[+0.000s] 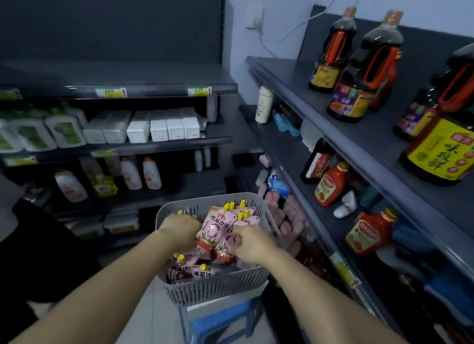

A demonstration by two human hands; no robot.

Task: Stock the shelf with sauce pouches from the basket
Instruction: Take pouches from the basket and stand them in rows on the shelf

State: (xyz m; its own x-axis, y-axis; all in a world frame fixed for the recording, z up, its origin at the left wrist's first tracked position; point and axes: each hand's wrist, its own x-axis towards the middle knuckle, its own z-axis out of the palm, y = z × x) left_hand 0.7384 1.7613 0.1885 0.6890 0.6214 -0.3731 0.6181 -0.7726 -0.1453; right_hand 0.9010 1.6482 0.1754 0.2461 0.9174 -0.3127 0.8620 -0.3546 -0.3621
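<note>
Far left, the dark shelving [118,91] carries a row of white tubs [159,128], with white bottles [130,173] standing on the level below. Centre now: the grey basket [213,289] sits on a blue stool [220,320], and it's loaded with pink sauce pouches [195,269] with yellow caps. The left hand [179,230] is down in the basket, knuckles up, fingers curled on the left edge of one sauce pouch [218,227] that stands tilted above the pile. Right beside it, the right hand [250,246] has its fingers curled over a second pouch [229,243], which touches the first. Both hands are gripping, both inside the basket. Moving right, the grey shelf [333,128] runs along the wall: large dark soy sauce bottles [359,82] on top, red ketchup bottles [329,187] one level down. Lower, just right of the basket, pinkish packs [289,215] lie on a shelf, too blurred to tell apart.
</note>
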